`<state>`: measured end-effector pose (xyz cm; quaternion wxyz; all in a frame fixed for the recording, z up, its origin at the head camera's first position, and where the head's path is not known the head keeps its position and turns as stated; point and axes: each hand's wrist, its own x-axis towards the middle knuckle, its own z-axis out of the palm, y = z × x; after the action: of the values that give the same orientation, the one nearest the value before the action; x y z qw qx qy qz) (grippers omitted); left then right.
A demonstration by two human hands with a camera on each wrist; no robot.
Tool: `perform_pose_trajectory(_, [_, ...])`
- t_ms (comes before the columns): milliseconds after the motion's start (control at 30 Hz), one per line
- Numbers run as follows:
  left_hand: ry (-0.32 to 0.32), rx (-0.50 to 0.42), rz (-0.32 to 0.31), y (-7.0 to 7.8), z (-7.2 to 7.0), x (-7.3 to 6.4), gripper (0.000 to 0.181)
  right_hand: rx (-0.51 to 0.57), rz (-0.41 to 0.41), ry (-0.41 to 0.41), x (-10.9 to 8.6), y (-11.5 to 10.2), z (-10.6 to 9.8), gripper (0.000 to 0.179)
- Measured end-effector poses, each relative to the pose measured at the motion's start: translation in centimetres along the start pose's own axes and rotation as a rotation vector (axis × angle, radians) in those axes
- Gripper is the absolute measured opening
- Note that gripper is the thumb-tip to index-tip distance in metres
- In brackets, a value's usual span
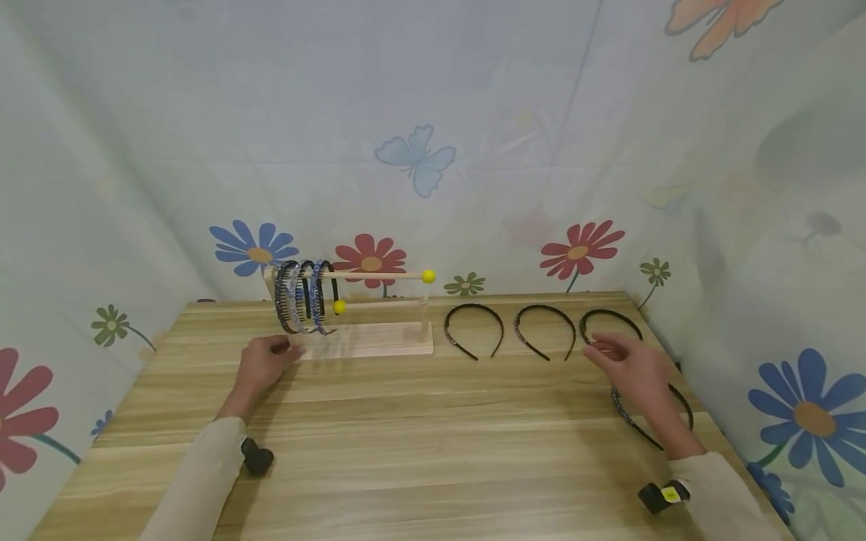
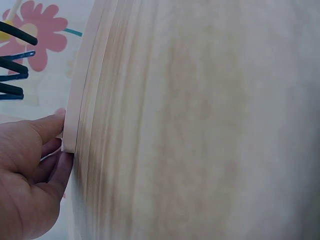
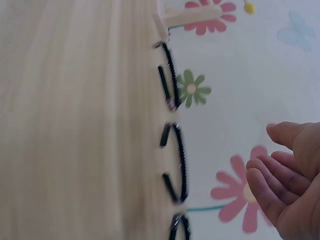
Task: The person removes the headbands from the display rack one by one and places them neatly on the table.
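Note:
My left hand (image 1: 262,365) pinches the left front corner of a wooden headband stand's base (image 1: 389,340), and in the left wrist view the thumb and fingers meet at that corner. Several toothed headbands (image 1: 289,297), black, silvery and blue, hang at the left end of the stand's rods. Above the right side of the table, my right hand (image 1: 632,368) holds nothing, its fingers loosely bent. Behind its fingertips lies a black headband (image 1: 612,312); another headband (image 1: 683,406) lies partly hidden under the wrist.
Two more black headbands (image 1: 502,323) (image 1: 573,324) lie along the back of the wood-grain table (image 1: 433,451), right of the stand. Yellow balls (image 1: 428,276) cap the rods. A flowered cloth (image 1: 473,188) hangs behind the table and along both sides.

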<state>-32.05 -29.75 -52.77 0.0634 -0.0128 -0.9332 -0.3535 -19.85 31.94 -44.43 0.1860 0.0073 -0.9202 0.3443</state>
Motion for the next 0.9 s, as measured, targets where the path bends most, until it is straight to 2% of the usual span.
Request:
perform_pose_trajectory(267, [0.027,-0.006,0.028,-0.1,0.0,-0.3,0.044,0.043,-0.121,0.027,1.6,-3.2,1.8,0.036])
perform_pose_trajectory(500, [0.026,-0.013,0.036,-0.1,-0.1,-0.3,0.046,0.156,-0.174,-0.011,2.6,-6.0,3.9,0.036])
perform_pose_trajectory(900, [0.025,-0.003,0.026,-0.1,-0.1,-0.2,0.045,0.290,-0.295,-0.045,4.5,-11.1,7.9,0.035])
